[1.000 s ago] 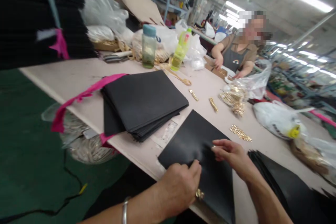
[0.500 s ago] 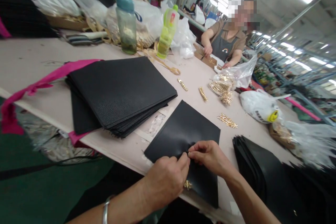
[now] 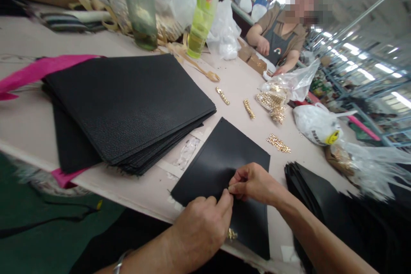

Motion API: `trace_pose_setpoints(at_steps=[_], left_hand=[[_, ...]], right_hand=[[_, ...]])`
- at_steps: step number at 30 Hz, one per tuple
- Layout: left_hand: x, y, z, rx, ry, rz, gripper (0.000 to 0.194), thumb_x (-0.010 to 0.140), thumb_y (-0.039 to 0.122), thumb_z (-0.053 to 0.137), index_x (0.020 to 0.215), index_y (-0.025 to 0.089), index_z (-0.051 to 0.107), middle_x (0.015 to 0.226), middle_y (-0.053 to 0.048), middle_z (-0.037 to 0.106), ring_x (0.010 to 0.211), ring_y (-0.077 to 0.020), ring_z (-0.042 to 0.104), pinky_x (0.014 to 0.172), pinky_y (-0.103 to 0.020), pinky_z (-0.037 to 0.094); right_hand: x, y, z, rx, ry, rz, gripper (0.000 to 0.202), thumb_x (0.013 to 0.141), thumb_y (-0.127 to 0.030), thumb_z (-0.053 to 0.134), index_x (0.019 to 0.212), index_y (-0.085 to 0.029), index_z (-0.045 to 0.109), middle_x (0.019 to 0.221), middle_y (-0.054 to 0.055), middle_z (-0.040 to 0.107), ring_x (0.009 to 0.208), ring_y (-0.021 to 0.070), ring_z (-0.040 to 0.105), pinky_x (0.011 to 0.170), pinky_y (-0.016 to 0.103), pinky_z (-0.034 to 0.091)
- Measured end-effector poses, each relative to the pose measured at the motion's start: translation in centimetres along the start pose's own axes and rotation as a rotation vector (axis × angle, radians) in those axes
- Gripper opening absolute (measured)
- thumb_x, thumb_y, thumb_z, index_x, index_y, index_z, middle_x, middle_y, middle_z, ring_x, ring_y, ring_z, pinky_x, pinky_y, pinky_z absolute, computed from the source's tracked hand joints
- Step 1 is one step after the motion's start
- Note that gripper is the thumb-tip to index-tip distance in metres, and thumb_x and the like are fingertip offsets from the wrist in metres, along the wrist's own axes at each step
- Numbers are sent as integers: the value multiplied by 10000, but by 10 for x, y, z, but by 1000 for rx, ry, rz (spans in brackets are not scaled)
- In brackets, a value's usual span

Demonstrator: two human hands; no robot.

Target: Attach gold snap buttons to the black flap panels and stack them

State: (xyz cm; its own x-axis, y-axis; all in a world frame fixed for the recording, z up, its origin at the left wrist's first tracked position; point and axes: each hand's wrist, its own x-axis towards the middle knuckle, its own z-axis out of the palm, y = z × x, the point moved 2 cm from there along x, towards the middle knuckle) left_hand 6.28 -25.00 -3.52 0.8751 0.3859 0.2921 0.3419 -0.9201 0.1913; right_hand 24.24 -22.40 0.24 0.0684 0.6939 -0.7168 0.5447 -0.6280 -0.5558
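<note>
A single black sheet (image 3: 205, 158) lies at the table's front edge, under both hands. My left hand (image 3: 205, 218) is closed, its fingertips pinched at the middle of the sheet. My right hand (image 3: 253, 184) meets it there, thumb and forefinger pressed together. What the fingertips hold is too small and hidden to name. Small gold pieces (image 3: 231, 234) rest on the sheet beside my left hand. Further back are a gold pile (image 3: 278, 143) and two short gold rows, one on the left (image 3: 222, 95) and one on the right (image 3: 248, 108).
A stack of black sheets (image 3: 128, 102) is on the left, more black sheets (image 3: 308, 188) on the right. Behind stand a grey-green bottle (image 3: 139, 13) and a yellow-green bottle (image 3: 201, 21). Plastic bags (image 3: 316, 124) lie at right. Across the table a person (image 3: 279, 38) handles small items.
The view has shifted and moved closer, so the left stack and bottles appear larger and further left. Both hands stay pinched together at the sheet. The person's raised hand across the table has moved slightly.
</note>
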Motion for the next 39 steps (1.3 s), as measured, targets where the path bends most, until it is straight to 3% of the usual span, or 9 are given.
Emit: trace_pose_setpoints(at_steps=[8, 15, 17, 21, 25, 29, 33, 36, 39], left_hand=[[1, -2, -2, -45, -22, -13, 436, 892, 175, 470, 1306, 81, 567, 1259, -108, 652, 681, -170, 617, 526, -316, 474], [-1, -6, 3, -25, -141, -31, 589, 763, 55, 454, 1338, 117, 566, 1275, -127, 647, 809, -236, 682, 654, -377, 576], [1, -8, 4, -44, -184, -49, 650, 713, 22, 455, 1344, 131, 564, 1291, -128, 638, 875, -255, 689, 714, -399, 593], [8, -9, -3, -122, -283, -117, 652, 733, 10, 453, 1364, 149, 545, 1368, -125, 580, 1009, -259, 675, 837, -414, 588], [12, -8, -11, -152, -275, -177, 589, 794, 24, 433, 1346, 186, 559, 1354, -89, 588, 1007, -236, 681, 851, -398, 582], [5, -9, -1, -169, -212, -183, 518, 822, 58, 456, 1284, 232, 614, 1316, -49, 618, 923, -216, 715, 770, -318, 586], [1, -7, 7, -406, -21, -117, 342, 911, 373, 538, 1229, 304, 641, 1268, -17, 644, 888, -177, 721, 722, -207, 545], [0, 5, -9, -638, -12, -177, 291, 928, 484, 498, 959, 274, 697, 973, 3, 697, 875, -147, 681, 748, -174, 492], [0, 22, -35, -756, -69, -352, 347, 957, 470, 435, 825, 225, 643, 811, 9, 652, 789, -140, 622, 715, -205, 447]], right_hand=[[4, -10, -1, -8, 74, 100, 254, 674, -107, 708, 799, -189, 503, 510, -51, 596, 467, 140, 610, 413, 201, 475], [-3, -12, 2, -11, 198, -7, 287, 631, -149, 811, 829, -185, 606, 575, -57, 604, 521, 129, 598, 466, 203, 434], [-14, -4, -2, -115, 352, -117, 273, 658, -231, 828, 865, -184, 657, 689, -14, 655, 627, 150, 624, 550, 228, 450], [-54, 32, -8, -341, 877, -154, 275, 822, -340, 692, 1047, -184, 667, 995, 103, 678, 928, 253, 633, 803, 345, 453], [-69, 80, 4, 18, 838, -81, 437, 838, -428, 634, 1198, -180, 615, 761, 39, 657, 734, 225, 635, 700, 330, 461], [-53, 86, 20, 528, 756, -321, 490, 657, -251, 728, 1138, -191, 657, 911, 32, 701, 815, 202, 649, 697, 289, 501], [-70, 72, -16, 773, 737, -470, 461, 570, -171, 707, 1030, -204, 703, 905, 2, 731, 810, 181, 662, 716, 278, 522], [-128, 80, -60, 771, 707, -465, 542, 560, -185, 764, 1097, -223, 695, 952, 4, 738, 749, 165, 674, 671, 266, 536], [-194, 121, -107, 730, 774, -335, 626, 573, -196, 819, 1175, -270, 665, 998, 21, 741, 709, 186, 697, 644, 298, 562]])
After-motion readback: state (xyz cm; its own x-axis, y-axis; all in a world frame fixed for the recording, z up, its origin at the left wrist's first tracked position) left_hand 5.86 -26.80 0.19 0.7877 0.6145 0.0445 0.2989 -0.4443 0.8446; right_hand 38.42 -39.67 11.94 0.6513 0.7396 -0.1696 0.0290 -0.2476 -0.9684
